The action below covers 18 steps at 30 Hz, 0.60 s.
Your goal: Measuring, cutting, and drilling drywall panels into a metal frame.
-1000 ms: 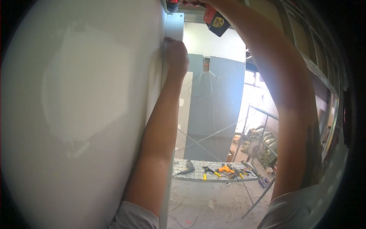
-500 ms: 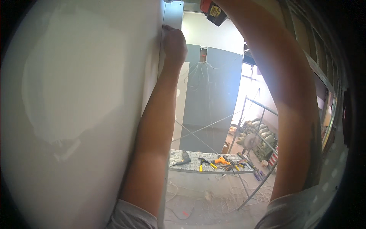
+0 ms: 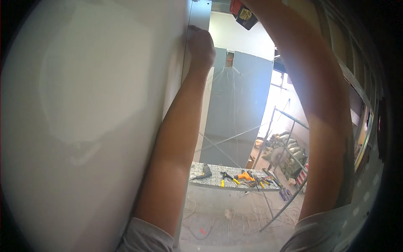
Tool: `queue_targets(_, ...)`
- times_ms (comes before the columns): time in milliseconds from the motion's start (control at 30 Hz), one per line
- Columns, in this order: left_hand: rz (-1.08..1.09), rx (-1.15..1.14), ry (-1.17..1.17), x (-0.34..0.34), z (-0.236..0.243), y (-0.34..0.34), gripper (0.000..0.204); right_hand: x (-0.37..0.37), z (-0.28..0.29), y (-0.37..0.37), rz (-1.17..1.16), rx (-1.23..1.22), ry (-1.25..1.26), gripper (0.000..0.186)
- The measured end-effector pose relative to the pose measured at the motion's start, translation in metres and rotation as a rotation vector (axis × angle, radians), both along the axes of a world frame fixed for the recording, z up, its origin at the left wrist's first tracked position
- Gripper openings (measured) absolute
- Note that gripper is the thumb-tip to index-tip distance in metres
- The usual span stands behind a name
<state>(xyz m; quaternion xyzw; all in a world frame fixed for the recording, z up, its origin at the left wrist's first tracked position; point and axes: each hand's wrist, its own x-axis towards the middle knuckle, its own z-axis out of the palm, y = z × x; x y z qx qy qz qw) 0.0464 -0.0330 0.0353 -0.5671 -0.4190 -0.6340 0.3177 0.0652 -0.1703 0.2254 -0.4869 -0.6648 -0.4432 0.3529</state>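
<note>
My left hand [image 3: 202,46] is closed at the left edge of a pale metal strip [image 3: 199,12], which runs upright along a white wall board [image 3: 92,105]; its fingertips press in where strip and board meet. At the top, my right hand [image 3: 252,3] is mostly cut off above the picture, with a red and black power drill [image 3: 245,17] in it; only the drill's lower body and battery show, beside my raised forearm. The drill's front end is out of view.
Below, a scaffold plank [image 3: 201,183] holds a grey tool [image 3: 205,171], an orange one [image 3: 244,176] and several hand tools. Beyond are scaffold bars [image 3: 289,115], a grey board [image 3: 239,105] with loose wires, piled sacks [image 3: 285,143] and cables on the floor. Metal framing [image 3: 357,84] lines the right.
The view has shifted, so the plank and drill sit higher in the picture than a second ago. The drill's front has left the top edge. My left hand stays on the strip.
</note>
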Motion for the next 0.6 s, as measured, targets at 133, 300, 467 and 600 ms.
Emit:
queue_targets(133, -0.034, 0.011, -0.051, 0.001, -0.005, -0.008, 0.094, -0.001, 0.0, 0.003, -0.021, 0.014, 0.008, 0.021)
queue_targets(300, 0.094, 0.002, -0.03, -0.003, -0.001, -0.005, 0.095, -0.01, 0.002, -0.003, -0.035, 0.031, 0.021, 0.021)
queue_targets(467, 0.124, 0.082, -0.01, 0.012, -0.008, 0.016, 0.089, 0.009, -0.001, 0.021, 0.34, -0.192, 0.22, 0.029)
queue_targets(600, 0.096, 0.304, -0.1, 0.007, 0.003, 0.021, 0.071, -0.001, 0.032, 0.007, 1.425, -0.756, 0.707, 0.028)
